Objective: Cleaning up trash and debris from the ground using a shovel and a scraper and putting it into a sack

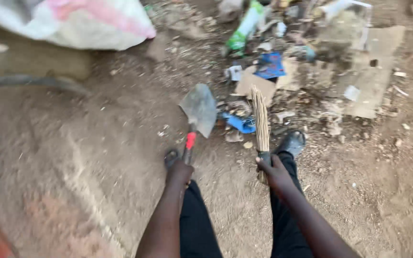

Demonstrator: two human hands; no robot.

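Head view, left hand: the left hand (179, 173) is closed around the lower handle of a spade (198, 114), fingers wrapped fully about it.
Head view, spade: its grey metal blade lies ahead of the left hand, tip resting on the dirt ground (72, 157); a red collar joins blade and dark handle just beyond the knuckles.
Head view, right hand: the right hand (274, 171) is clenched on the bound end of a stick broom (261, 122), thumb over the dark binding.
Head view, broom: the bundle of pale straw-coloured sticks rises straight ahead of the right hand, its far end reaching the edge of the litter (the two tools stand near each other, not touching).
Head view, litter pile: ahead of both hands lies a litter pile (292, 71) of cardboard pieces, a blue wrapper, a green-and-white bottle and paper scraps; a blue scrap (241, 124) lies between spade blade and broom.
Head view, sack: far ahead and to the left of the left hand sits a white sack (72, 21) with a pink patch.
Head view, feet: a dark sandal (292, 142) shows just beyond the right hand; the other foot (170, 157) is beside the left hand, mostly hidden.
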